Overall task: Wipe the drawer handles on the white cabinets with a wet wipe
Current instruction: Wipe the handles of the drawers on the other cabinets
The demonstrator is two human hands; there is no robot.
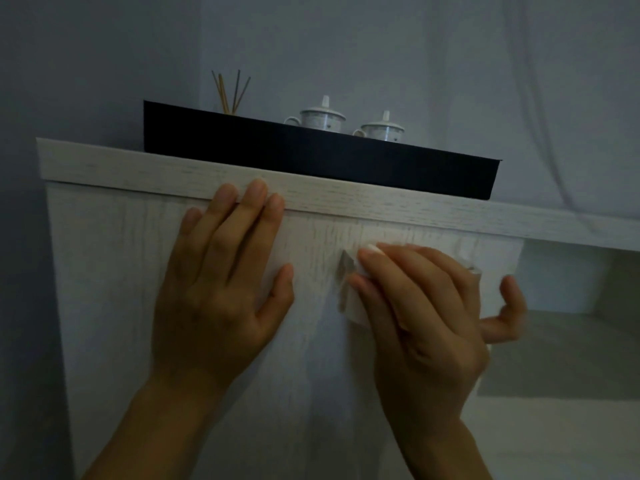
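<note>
Closest to us are our two forearms, running up from the bottom edge to the front of the white cabinet (104, 271). Our left hand (221, 289) lies flat on the door panel with its fingers straight and spread a little. Its fingertips touch the underside of the cabinet's top board (346, 197), so it's holding nothing.

Our right hand (426, 313) is just beside it, pressing the wet wipe (351, 306) against the panel. The wipe sits under the long, slightly bent fingers, with some of it poking out below the fingertips and a bit bunched up past the knuckles. The thumb sticks out to the right, well clear of the wipe, so it's a press rather than a pinch.

We can see the small grey handle (345, 263) peeking out right at the index and middle fingertips, touching the wipe's edge.

Up top there's a black tray (311, 157) sitting on the board. Two lidded white cups (322, 116) stand in it, plus a few thin sticks (230, 88) behind them. To the right of the door there's an open shelf (571, 323). Lighting is pretty dim overall.
</note>
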